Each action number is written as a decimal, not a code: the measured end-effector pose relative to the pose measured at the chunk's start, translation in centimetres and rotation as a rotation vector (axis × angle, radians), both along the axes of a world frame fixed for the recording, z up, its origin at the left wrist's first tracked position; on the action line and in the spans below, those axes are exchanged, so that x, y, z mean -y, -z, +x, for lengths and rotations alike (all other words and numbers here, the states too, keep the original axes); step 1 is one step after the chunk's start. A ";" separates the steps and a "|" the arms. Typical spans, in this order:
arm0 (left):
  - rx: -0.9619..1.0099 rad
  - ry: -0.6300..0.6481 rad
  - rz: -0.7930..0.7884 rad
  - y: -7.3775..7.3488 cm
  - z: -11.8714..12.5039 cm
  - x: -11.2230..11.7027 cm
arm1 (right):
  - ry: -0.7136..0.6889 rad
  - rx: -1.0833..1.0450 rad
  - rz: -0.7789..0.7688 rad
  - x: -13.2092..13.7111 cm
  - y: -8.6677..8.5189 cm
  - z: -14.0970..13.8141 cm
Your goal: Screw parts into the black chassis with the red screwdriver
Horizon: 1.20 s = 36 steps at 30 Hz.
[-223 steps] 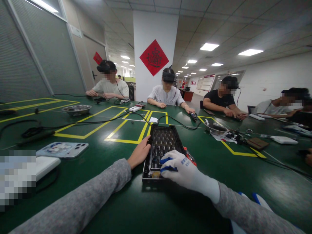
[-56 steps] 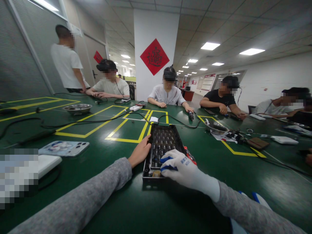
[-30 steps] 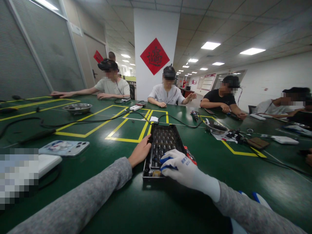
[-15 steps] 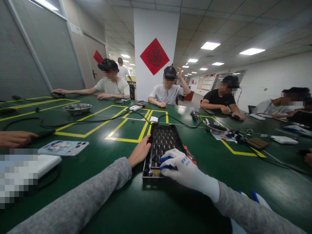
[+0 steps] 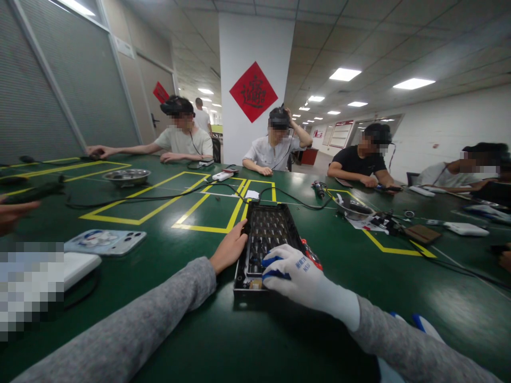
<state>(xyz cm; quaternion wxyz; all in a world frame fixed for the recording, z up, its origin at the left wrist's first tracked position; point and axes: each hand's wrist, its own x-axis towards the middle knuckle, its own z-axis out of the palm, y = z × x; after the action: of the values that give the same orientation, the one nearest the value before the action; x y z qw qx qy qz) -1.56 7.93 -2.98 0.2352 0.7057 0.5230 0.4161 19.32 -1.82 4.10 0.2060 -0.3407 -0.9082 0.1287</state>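
Note:
A long black case (image 5: 244, 285) lies on the green table in front of me, with rows of small metal bits (image 5: 268, 230) standing in its tray. My bare left hand (image 5: 230, 249) grips the case's left edge, fingers against its side. In a white and blue glove, my right hand (image 5: 293, 271) reaches over the near right part of the tray. Its fingers are curled down among the bits, and whatever they pinch is hidden. A small yellowish piece (image 5: 255, 284) sits at the case's near end. Red handles (image 5: 312, 255) of a tool poke out beside the case's right side.
To the left lie a phone (image 5: 106, 242) and a white device (image 5: 82, 266); a co-worker's hand (image 5: 18, 213) is beyond them. Metal bowls (image 5: 126, 177), cables and a brown wallet-like item (image 5: 422, 234) lie farther off. Another glove (image 5: 429, 327) is by my right sleeve. Several people sit opposite.
My hands and the case stay nearly still. At the left, the co-worker's hand has lifted a dark object off the table. The person opposite has moved a raised hand onto their head.

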 end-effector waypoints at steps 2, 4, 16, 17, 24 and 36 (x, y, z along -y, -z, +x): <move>0.002 0.008 0.003 0.0 0.0 0.0 | 0.002 -0.034 -0.024 0.1 -0.2 0.0; 0.004 0.009 0.009 0.0 0.0 0.0 | 0.005 -0.107 -0.049 0.2 -0.2 0.0; 0.012 0.025 0.009 -0.1 0.0 0.2 | 0.323 -0.816 -0.357 -1.2 -0.5 0.4; 0.013 0.024 0.009 -0.1 0.0 0.1 | 0.353 -0.832 -0.367 -1.3 -0.5 0.3; 0.037 0.016 0.020 0.2 -0.1 -0.1 | 0.453 -0.887 -0.397 -1.3 -0.7 0.3; 0.046 0.021 0.025 -0.1 0.0 0.2 | 0.173 0.051 0.108 -6.5 -3.0 8.3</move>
<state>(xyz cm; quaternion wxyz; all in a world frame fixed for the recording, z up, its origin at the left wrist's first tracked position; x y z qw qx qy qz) -1.55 7.75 -2.90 0.2428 0.7044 0.5047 0.4360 27.58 4.68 7.12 0.2114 -0.4095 -0.8859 0.0526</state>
